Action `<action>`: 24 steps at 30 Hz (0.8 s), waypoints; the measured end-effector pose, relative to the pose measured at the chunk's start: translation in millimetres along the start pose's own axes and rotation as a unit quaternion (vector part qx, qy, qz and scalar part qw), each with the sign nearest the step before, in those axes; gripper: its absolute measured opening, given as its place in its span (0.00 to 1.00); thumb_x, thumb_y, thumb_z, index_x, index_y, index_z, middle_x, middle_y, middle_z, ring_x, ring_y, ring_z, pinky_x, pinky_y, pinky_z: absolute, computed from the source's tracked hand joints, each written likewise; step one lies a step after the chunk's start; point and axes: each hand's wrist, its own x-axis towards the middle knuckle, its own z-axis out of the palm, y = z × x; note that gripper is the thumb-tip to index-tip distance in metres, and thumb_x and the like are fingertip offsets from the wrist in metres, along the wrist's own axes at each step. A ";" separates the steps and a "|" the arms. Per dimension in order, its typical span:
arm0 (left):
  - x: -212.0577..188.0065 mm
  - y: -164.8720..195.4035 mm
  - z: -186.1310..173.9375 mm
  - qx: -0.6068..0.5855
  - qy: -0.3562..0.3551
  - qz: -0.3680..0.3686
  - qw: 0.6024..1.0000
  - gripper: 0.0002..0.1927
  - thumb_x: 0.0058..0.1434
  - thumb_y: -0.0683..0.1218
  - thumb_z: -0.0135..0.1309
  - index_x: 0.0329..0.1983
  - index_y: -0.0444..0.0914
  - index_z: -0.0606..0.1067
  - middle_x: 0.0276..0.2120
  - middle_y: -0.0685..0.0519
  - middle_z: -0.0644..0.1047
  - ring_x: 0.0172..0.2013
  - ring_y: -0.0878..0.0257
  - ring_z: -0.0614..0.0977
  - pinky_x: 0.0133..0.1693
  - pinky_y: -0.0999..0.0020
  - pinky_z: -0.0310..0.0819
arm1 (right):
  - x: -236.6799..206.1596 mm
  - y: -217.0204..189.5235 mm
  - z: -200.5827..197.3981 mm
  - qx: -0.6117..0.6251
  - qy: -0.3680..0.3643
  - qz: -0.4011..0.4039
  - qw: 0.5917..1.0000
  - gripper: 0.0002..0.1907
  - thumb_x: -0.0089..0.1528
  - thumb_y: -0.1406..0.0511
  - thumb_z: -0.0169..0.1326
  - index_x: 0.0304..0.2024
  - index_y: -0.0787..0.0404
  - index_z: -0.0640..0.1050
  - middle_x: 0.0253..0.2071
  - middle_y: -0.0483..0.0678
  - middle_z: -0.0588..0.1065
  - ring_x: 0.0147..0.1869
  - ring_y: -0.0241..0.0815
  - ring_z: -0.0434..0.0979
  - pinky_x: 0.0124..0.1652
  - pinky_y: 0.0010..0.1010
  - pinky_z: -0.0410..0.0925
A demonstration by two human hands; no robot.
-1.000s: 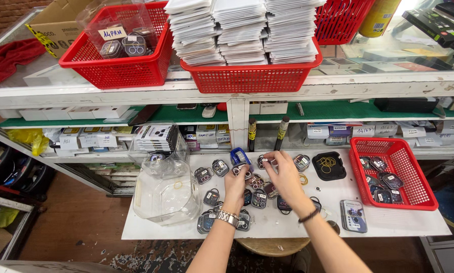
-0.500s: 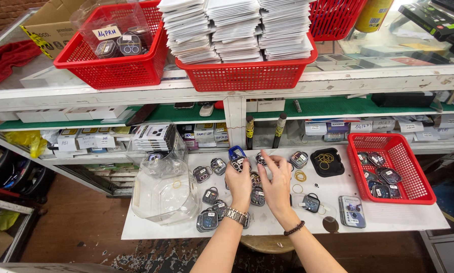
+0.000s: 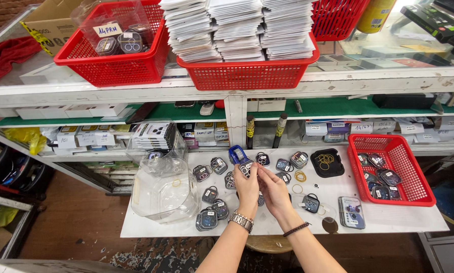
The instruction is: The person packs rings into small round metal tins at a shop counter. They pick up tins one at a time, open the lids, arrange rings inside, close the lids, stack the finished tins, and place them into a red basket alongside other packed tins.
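Left hand (image 3: 247, 183) and right hand (image 3: 273, 191) meet mid-surface, fingers closed on a small lens-protector case (image 3: 245, 167) near the far edge; best kept pinched by its edges, above the scattered cases (image 3: 211, 194).

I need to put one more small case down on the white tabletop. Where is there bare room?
Bare strips lie along the white tabletop's near edge: between the flat packet and the red basket, and left of the clear plastic bag. Crowded: the small cases around the left hand and right hand.
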 end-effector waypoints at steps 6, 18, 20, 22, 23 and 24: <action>-9.6 4.9 -2.0 -0.032 -0.068 -0.070 0.995 0.23 0.64 0.50 0.57 0.56 0.33 0.68 0.44 0.46 0.79 0.42 0.57 0.80 0.46 0.62 0.74 | -5.1 0.1 -7.6 -0.014 0.011 0.065 0.998 0.16 0.67 0.60 0.52 0.48 0.65 0.80 0.41 0.44 0.81 0.44 0.33 0.79 0.48 0.29 0.71; 45.1 -15.2 -70.1 -0.115 0.013 -0.208 0.971 0.17 0.65 0.48 0.57 0.49 0.36 0.66 0.33 0.52 0.77 0.26 0.67 0.74 0.26 0.74 0.69 | 22.5 -21.1 -33.9 -0.685 0.013 -0.170 0.708 0.13 0.59 0.60 0.56 0.43 0.57 0.82 0.39 0.50 0.81 0.43 0.49 0.83 0.45 0.37 0.74; 39.7 -18.5 -72.7 -0.080 0.008 -0.214 0.973 0.17 0.66 0.49 0.57 0.51 0.37 0.67 0.33 0.53 0.74 0.26 0.68 0.73 0.27 0.73 0.69 | 27.4 -15.0 -23.8 -0.722 -0.018 -0.212 0.659 0.14 0.56 0.61 0.59 0.43 0.57 0.81 0.42 0.51 0.79 0.48 0.51 0.80 0.49 0.38 0.73; 35.2 -18.6 -74.8 -0.094 -0.009 -0.221 0.971 0.17 0.66 0.49 0.57 0.50 0.35 0.67 0.34 0.53 0.77 0.27 0.68 0.76 0.28 0.73 0.71 | 32.5 -6.1 -9.5 -0.777 0.005 -0.222 0.589 0.17 0.56 0.59 0.63 0.44 0.59 0.80 0.45 0.53 0.78 0.54 0.55 0.75 0.51 0.42 0.70; 34.1 -18.2 -76.9 -0.101 -0.018 -0.224 0.969 0.16 0.65 0.48 0.57 0.49 0.35 0.67 0.35 0.53 0.79 0.28 0.69 0.78 0.29 0.73 0.71 | 32.9 -5.0 -5.7 -0.795 0.008 -0.194 0.575 0.17 0.56 0.59 0.63 0.45 0.58 0.79 0.46 0.52 0.77 0.55 0.53 0.75 0.51 0.42 0.69; 34.4 -17.8 -79.5 -0.101 -0.026 -0.231 0.967 0.16 0.65 0.48 0.57 0.49 0.35 0.68 0.35 0.53 0.79 0.28 0.68 0.79 0.29 0.73 0.72 | 33.4 -4.3 -2.5 -0.811 0.011 -0.167 0.560 0.16 0.56 0.59 0.62 0.45 0.57 0.79 0.47 0.51 0.77 0.56 0.52 0.74 0.52 0.42 0.69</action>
